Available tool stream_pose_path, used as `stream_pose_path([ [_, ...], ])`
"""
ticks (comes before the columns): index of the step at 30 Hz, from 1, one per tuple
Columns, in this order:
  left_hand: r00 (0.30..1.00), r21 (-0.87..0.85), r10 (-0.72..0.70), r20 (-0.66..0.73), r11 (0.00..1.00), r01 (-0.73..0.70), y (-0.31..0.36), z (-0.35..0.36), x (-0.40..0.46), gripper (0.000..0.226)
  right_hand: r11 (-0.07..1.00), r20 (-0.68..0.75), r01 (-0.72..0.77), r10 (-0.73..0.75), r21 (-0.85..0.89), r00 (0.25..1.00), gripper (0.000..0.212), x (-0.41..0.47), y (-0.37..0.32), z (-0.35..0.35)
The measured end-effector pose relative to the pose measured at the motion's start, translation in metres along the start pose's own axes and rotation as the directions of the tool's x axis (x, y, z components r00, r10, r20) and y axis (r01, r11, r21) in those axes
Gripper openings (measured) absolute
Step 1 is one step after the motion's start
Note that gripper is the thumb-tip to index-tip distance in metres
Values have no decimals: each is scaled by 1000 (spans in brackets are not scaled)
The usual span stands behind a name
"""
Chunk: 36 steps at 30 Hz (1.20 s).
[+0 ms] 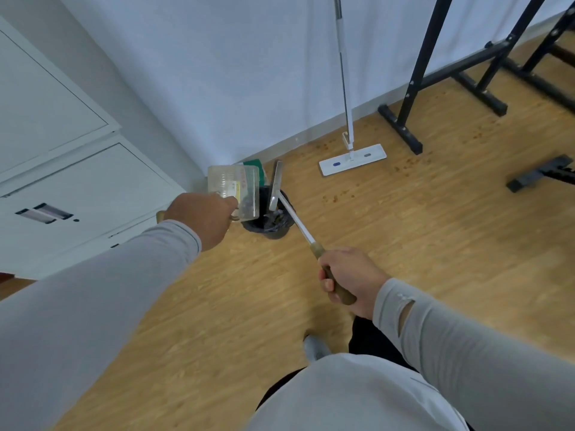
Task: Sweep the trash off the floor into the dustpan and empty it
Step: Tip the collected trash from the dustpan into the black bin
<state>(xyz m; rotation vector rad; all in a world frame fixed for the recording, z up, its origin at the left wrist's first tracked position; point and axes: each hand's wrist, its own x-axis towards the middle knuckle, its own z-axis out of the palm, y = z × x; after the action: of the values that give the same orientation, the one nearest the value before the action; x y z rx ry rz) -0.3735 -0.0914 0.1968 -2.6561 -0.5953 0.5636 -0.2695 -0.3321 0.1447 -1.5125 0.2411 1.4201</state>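
Observation:
My left hand [205, 217] grips the handle of a clear plastic dustpan [234, 189] and holds it tilted over a small black trash bin [273, 223] lined with a dark bag. A yellowish scrap shows inside the pan. My right hand [350, 279] is closed around the brown grip of a broom handle [297, 223]. The broom's narrow head [275, 188] stands over the bin's far rim, right beside the dustpan. Small brown crumbs [331, 197] lie scattered on the wooden floor to the right of the bin.
A white flat mop [353, 158] leans against the wall behind the bin. Black metal rack legs [401, 129] stand at the right. A white cabinet [77, 194] fills the left side. Something green [255, 164] sits in the corner behind the dustpan. My shoe [314, 348] is below.

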Motion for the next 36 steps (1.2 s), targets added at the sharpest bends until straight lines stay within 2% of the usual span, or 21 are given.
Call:
stream_pose_path([
  [8, 998, 5, 57, -4, 998, -57, -6, 3, -2, 19, 998, -7, 67, -67, -7, 998, 11, -4, -23, 1],
  [14, 972, -6, 73, 225, 997, -73, 8, 0, -28, 27, 973, -59, 112, -127, -202, 990, 14, -7, -42, -10],
  [17, 966, 46, 104, 236, 992, -119, 16, 11, -33, 28, 955, -68, 128, -151, -268, 986, 14, -7, -45, -12],
  [19, 957, 50, 75, 279, 995, -92, 12, 17, -35, 30, 948, -84, 134, -164, -290, 983, 13, -5, -43, -11],
  [22, 961, 107, 111, 255, 984, -142, 13, 13, -36, 33, 946, -96, 140, -175, -292, 980, 16, -2, -46, -13],
  [25, 964, 60, 124, 236, 988, -142, 11, -1, -35, 32, 946, -99, 139, -174, -292, 980, 14, -1, -53, -15],
  [28, 986, -99, 16, 169, 995, 0, -3, -11, -29, 30, 937, -124, 143, -190, -317, 974, 11, -6, -64, -20],
  [31, 993, -222, -116, -12, 969, 110, -20, -23, -21, 19, 935, -160, 114, -176, -336, 971, 12, -15, -89, -27],
  [33, 969, -355, -241, -57, 912, 206, -31, -34, -15, 21, 935, -178, 100, -168, -339, 970, 13, -28, -111, -32],
  [36, 913, -577, -406, -27, 752, 318, -43, -48, -8, 21, 937, -145, 134, -189, -323, 971, 12, -46, -147, -39],
])
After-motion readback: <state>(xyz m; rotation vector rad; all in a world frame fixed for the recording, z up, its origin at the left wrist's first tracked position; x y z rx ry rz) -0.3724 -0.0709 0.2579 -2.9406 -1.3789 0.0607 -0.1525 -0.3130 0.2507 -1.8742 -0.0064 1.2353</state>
